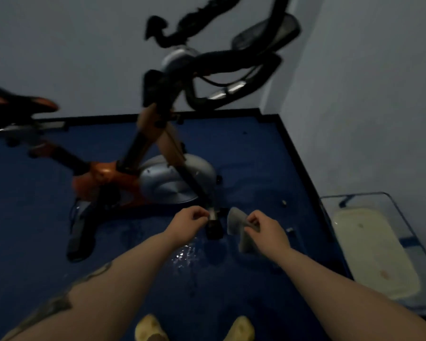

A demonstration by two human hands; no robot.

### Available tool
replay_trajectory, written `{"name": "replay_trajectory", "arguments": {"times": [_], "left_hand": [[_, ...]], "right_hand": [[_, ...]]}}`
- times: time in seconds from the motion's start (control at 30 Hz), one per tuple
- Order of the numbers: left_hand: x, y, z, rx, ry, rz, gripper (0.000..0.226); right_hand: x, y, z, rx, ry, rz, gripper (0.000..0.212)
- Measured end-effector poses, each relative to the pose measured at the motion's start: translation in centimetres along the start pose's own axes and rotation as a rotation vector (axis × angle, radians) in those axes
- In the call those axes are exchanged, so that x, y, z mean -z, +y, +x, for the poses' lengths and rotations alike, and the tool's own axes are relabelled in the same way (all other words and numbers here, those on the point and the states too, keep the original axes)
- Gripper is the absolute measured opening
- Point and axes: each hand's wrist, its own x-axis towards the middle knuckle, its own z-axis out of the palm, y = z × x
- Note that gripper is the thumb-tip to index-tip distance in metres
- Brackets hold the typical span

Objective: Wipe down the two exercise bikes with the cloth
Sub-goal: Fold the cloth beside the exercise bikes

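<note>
The right hand (263, 230) is gripping the grey cloth (236, 223), which is sticking up just left of its fingers. The left hand (191, 221) is curling its fingers at the low front foot of the orange bike (123, 178) (too blurry to tell if it is really holding). Just below both hands, the blue floor (244, 153) is looking wet, so the yellow shoes (150, 328) might slip there.
</note>
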Motion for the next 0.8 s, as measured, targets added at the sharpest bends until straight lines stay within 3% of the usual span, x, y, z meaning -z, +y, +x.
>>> {"name": "replay_trajectory", "arguments": {"times": [0.47, 0.8], "left_hand": [[26.6, -18.2, -12.1, 0.129, 0.267, 0.018, 0.012], [36.2, -28.3, -15.9, 0.287, 0.312, -0.052, 0.014]], "right_hand": [[-20.6, -27.1, 0.4, 0.277, -0.194, -0.126, 0.008], [-29.3, -39.2, 4.4, 0.417, -0.282, -0.222, 0.01]]}}
